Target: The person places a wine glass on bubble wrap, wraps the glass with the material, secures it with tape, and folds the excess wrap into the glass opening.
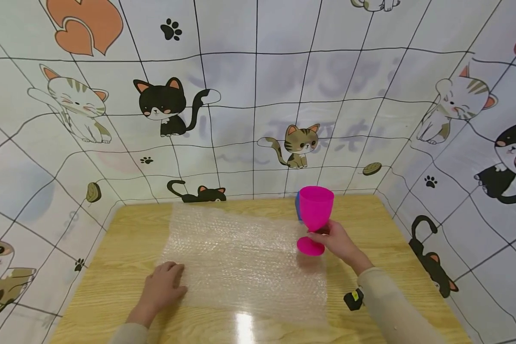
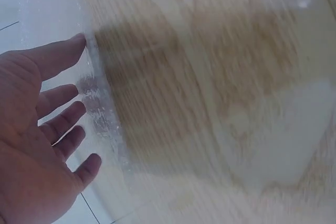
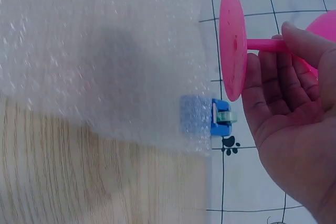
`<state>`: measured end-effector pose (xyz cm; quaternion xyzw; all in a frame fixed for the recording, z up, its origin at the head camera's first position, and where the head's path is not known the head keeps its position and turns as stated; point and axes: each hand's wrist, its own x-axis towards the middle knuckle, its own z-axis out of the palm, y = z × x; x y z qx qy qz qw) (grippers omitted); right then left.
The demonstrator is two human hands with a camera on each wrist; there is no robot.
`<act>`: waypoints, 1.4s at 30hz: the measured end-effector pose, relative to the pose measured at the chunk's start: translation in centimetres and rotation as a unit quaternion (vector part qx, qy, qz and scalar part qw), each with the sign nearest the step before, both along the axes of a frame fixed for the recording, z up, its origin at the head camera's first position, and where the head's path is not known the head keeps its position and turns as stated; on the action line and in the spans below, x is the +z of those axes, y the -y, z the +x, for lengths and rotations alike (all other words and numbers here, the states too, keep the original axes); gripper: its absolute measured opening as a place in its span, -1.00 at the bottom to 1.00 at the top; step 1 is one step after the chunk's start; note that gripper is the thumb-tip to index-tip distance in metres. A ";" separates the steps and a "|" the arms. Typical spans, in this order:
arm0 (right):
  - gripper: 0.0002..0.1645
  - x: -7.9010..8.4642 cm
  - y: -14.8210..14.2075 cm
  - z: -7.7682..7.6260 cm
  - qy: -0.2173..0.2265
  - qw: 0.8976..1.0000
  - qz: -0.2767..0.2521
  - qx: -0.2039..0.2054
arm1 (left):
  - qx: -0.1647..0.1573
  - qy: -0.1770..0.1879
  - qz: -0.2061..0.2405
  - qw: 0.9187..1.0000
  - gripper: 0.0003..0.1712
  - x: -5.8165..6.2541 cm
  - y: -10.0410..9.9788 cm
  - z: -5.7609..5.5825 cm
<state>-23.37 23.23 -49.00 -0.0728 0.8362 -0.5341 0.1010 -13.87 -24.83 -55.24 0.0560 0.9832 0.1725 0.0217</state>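
My right hand (image 1: 340, 243) pinches the stem of a bright pink plastic goblet (image 1: 316, 206), holding it upright above the right side of a bubble wrap sheet (image 1: 245, 267). In the right wrist view the goblet's round foot (image 3: 232, 45) shows, with thumb and fingers about the stem. The bubble wrap lies flat on the table. At its left edge is my left hand (image 1: 160, 288), fingers loosely extended; the left wrist view shows the thumb at the sheet's edge. A blue tape dispenser (image 3: 221, 124) with a greenish roll is partly covered by the wrap's corner.
The light wooden table (image 1: 129, 248) meets a cat-patterned backdrop (image 1: 232, 95) at the back and sides. Next to my right forearm lies a small black object (image 1: 353, 299) with a yellow mark; its kind is unclear.
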 end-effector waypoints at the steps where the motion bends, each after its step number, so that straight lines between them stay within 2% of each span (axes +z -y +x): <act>1: -0.53 -0.1 0.2 0.0 -0.002 1.000 -0.003 0.003 | 0.000 -0.002 0.011 1.000 -0.33 -0.1 -0.1 0.0; 5: -0.54 -0.3 1.0 0.1 0.005 1.000 -0.020 0.004 | 0.005 -0.003 0.072 0.997 -0.31 -0.3 -0.7 0.0; 7: -0.52 -0.5 1.3 0.1 0.012 1.000 -0.026 0.007 | 0.004 -0.006 0.087 0.996 -0.31 -0.4 -1.1 0.1; 12: -0.50 -0.9 2.2 0.4 0.018 0.999 -0.036 0.018 | -0.012 -0.037 0.058 0.998 -0.38 -0.5 -2.2 0.4; 15: -0.52 -1.2 2.8 0.6 0.018 0.999 -0.034 0.024 | -0.014 -0.041 0.035 0.998 -0.45 -0.6 -2.9 0.5; 19: -0.55 -1.4 3.6 0.8 0.024 0.998 -0.039 0.033 | -0.014 -0.042 0.026 0.999 -0.54 -0.8 -3.8 0.4; 25: -0.54 -1.8 4.8 1.3 0.029 0.998 -0.030 0.053 | -0.030 -0.051 0.030 0.998 -0.59 -0.2 -4.9 0.7; 30: -0.56 -2.1 5.7 1.6 0.030 0.997 -0.018 0.069 | -0.042 -0.065 0.026 0.997 -0.47 -0.2 -5.5 0.7; 34: -0.57 -2.2 6.7 1.9 0.034 0.996 -0.010 0.085 | -0.043 -0.060 0.033 0.997 -0.35 -0.2 -6.0 0.8; 42: -0.60 -1.9 8.7 2.9 0.035 0.993 -0.003 0.109 | -0.050 -0.054 0.030 0.997 -0.42 -0.2 -7.2 0.8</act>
